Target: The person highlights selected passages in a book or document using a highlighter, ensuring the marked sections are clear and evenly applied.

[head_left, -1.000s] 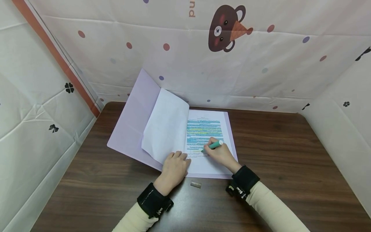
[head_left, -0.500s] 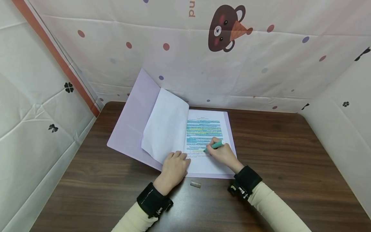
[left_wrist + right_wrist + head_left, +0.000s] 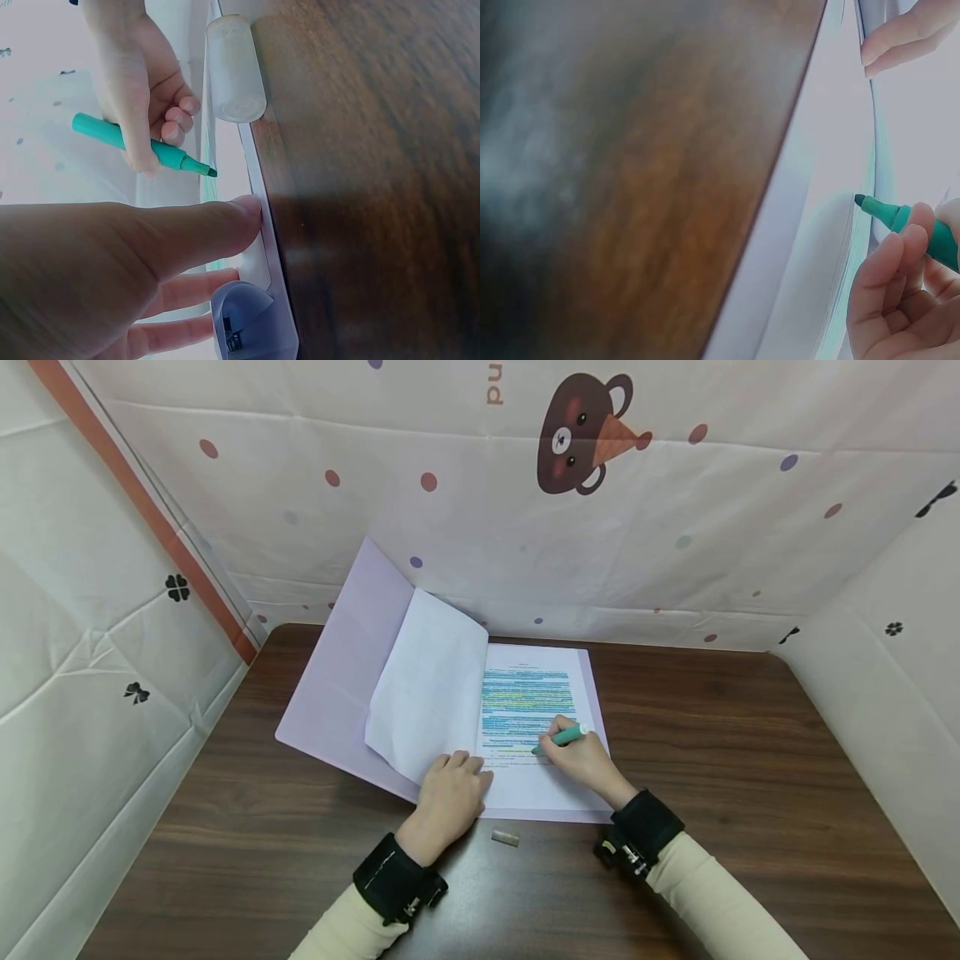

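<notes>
A lilac folder [image 3: 330, 693] lies open with a printed page [image 3: 525, 785] on its right side; most of the text lines carry blue-green highlighting and a few carry yellow. My right hand [image 3: 585, 760] pinches a green highlighter [image 3: 570, 734] between thumb and fingers, its dark chisel tip low over the bottom lines of text. In the right wrist view, the highlighter [image 3: 889, 214] points towards the paper. My left hand [image 3: 452, 793] rests at the folder's lower edge near the fold, thumb along the page's edge in the left wrist view and fingers extended over the paper.
A small translucent cylinder [image 3: 505, 837] lies on the dark wooden table [image 3: 712, 760] just below the folder. A turned white sheet [image 3: 431, 685] leans against the left cover. Patterned white cloth [image 3: 375, 510] hangs behind the table and at both sides.
My right hand has slid slightly to the right with the highlighter, along the lower lines of text. The left hand has stayed in place.
</notes>
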`<state>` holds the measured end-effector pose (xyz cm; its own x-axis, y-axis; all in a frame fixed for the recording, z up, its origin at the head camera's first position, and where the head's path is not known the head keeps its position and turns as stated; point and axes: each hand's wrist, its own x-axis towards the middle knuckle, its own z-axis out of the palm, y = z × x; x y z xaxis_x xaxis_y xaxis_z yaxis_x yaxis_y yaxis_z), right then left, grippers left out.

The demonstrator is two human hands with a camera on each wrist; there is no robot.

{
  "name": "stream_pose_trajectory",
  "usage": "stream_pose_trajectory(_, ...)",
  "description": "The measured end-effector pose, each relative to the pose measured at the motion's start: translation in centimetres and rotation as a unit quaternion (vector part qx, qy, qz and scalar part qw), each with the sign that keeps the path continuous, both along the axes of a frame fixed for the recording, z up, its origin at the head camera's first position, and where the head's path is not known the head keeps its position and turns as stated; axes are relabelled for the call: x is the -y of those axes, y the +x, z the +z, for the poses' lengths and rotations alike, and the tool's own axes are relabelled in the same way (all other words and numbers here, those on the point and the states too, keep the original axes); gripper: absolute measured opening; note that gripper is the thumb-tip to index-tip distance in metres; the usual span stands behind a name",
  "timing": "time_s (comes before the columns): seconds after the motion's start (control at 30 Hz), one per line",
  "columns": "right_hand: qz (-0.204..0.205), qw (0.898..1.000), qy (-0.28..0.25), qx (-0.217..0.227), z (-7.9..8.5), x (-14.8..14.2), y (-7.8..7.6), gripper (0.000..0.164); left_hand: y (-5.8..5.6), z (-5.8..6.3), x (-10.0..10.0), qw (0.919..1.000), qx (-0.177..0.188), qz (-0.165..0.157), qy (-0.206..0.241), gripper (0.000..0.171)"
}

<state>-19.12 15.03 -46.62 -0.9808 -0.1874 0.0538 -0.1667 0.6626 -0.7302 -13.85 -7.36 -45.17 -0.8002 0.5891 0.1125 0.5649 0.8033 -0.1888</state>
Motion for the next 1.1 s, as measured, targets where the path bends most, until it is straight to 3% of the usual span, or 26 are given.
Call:
stream_pose_trajectory(0.43,0.000,1.000,-0.007,-0.009,0.1,-0.7,0.1,0.018,0.1,-0.1,0.1,0.9999,-0.013,-0.004,0.007,0.036)
stream_pose_trajectory(1.1,-0.011,1.000,-0.008,-0.003,0.2,-1.5,0.3,0.017,0.1,0.0,0.0,1.0000,0.002,0.001,-0.004,0.038)
